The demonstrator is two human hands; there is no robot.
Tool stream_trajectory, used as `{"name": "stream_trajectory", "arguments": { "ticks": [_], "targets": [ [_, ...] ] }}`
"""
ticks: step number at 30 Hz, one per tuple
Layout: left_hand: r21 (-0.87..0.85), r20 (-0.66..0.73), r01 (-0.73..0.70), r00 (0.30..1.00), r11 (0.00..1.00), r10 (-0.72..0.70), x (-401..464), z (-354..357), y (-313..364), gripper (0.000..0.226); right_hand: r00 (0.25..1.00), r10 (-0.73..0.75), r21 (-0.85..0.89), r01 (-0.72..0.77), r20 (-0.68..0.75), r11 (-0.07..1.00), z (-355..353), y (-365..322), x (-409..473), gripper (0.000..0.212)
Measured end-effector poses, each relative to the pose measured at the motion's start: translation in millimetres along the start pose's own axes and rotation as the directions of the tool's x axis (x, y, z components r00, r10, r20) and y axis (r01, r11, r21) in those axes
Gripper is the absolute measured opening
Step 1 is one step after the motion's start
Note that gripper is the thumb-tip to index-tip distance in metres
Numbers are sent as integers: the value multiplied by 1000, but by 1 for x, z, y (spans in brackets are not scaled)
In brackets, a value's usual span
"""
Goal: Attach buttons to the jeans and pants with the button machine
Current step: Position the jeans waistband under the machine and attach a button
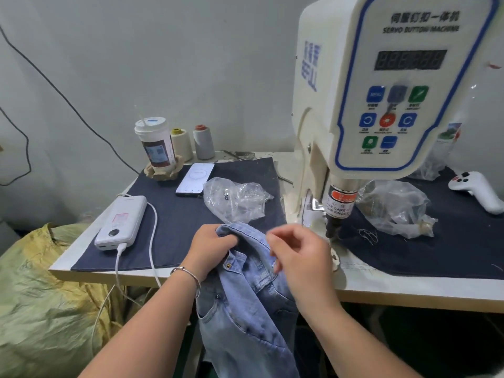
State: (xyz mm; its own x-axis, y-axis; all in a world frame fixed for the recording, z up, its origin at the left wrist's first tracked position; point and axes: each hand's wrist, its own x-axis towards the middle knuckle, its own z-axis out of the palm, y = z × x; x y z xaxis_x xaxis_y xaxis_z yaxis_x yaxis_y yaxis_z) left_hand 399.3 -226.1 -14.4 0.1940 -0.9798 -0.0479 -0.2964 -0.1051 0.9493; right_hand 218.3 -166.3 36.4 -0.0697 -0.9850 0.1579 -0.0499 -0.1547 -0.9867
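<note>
The pale blue denim jeans (245,296) hang over the near edge of the white table (409,290), waistband up, left of the cream button machine (381,91). The left hand (211,248) grasps the waistband. The right hand (297,252) hovers blurred with curled fingers; I cannot tell if it holds anything. The denim looks soft and rather heavy, so I judge the stiff waistband gives the best hold.

Single head-worn view, wide-angle, looking forward and down from just above the near edge of the table (409,285). Close enough for both forearms to fill the lower frame. Facing the far wall (163,64), with the button machine (381,91) looming large at upper right and a yellow-green sack (41,296) low at left. No second view.
</note>
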Motion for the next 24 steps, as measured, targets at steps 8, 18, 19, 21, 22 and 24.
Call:
{"name": "stream_trajectory", "arguments": {
  "ticks": [8,18,19,21,22,24],
  "targets": [
    [-222,42,43,999,974,-34,9,-15,-9,17,956,-9,-753,238,295,614,94,23,137,29],
    [-257,100,50,995,965,-24,9,-16,-8,29,941,44,-938,328,334,109,140,39,187,37],
    [-257,98,51,995,965,-26,10,-15,-8,27,942,40,-941,329,332,76,142,40,189,39],
    [-252,88,56,996,966,-35,10,-15,-9,20,943,43,-944,329,329,27,145,42,191,41],
    [-246,84,60,996,967,-40,11,-15,-10,17,944,49,-946,325,325,17,146,43,192,41],
    [-242,81,60,996,968,-41,11,-15,-11,14,948,68,-951,309,310,33,148,45,194,42]
  ]
}}
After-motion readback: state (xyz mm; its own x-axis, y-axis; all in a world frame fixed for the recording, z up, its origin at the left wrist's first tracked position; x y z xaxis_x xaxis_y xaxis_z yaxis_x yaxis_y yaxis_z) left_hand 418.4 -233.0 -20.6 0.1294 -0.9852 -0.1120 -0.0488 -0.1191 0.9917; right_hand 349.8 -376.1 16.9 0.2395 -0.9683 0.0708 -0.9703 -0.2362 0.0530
